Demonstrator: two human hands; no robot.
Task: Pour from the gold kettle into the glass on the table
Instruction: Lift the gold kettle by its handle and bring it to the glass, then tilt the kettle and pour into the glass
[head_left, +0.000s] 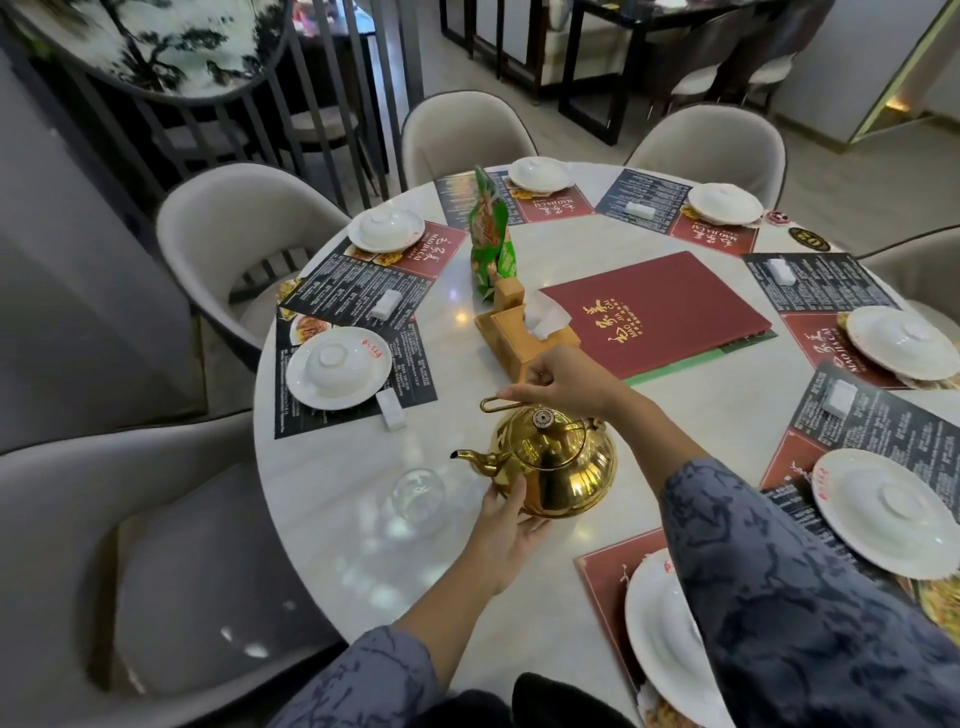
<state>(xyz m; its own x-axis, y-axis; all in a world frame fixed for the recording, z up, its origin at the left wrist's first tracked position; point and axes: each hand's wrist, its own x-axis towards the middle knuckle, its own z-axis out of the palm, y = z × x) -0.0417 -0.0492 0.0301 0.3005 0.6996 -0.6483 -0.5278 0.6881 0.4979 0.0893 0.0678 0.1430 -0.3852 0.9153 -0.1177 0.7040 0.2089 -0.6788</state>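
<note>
A shiny gold kettle (558, 465) stands on the round white table (363, 509), with its spout pointing left. My right hand (563, 382) is closed around the kettle's thin handle, above the lid. My left hand (506, 532) lies flat against the kettle's lower front side, under the spout. A clear empty glass (418, 496) stands upright just left of the spout, close to the table's near-left edge.
A wooden tissue box (524, 332) and a red menu book (654, 312) lie behind the kettle, and a green packet (491, 234) stands further back. Plates with upturned bowls, like the left plate (337, 366), sit on placemats around the rim. Grey chairs (171, 545) ring the table.
</note>
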